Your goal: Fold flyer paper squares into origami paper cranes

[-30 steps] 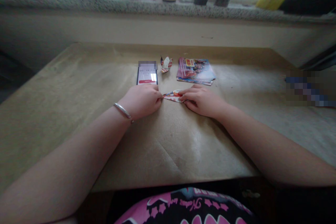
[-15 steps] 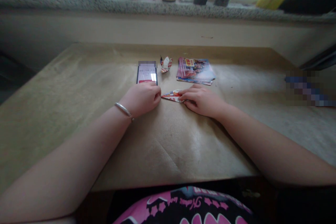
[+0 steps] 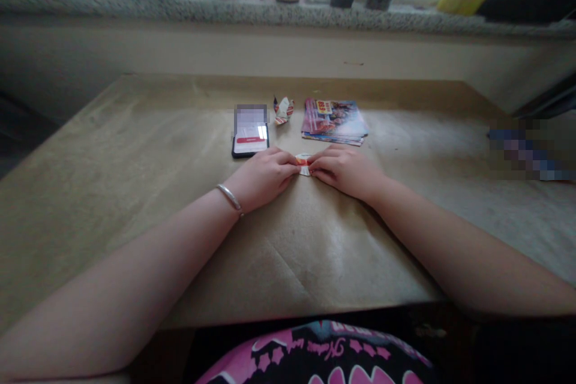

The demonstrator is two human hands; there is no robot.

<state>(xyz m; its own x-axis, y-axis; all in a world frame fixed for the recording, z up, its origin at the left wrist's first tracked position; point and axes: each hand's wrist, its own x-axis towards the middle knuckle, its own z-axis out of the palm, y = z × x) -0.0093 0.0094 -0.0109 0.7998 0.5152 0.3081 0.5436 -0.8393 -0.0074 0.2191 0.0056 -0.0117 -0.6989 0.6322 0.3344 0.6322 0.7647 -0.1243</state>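
Holding the folded paper (image 3: 305, 164) by both ends, I have moved my left hand (image 3: 265, 177) rightward since a second ago, covering the paper's pointed end and uncovering the near edge of the phone (image 3: 251, 135). My right hand (image 3: 344, 171) stays put; both sets of fingers are drawn nearly closed, hiding all but the paper's middle, right of the phone and nearer me. Just right of the phone sits a crumpled-looking paper piece (image 3: 283, 111); farther right, a stack of printed sheets (image 3: 333, 119).
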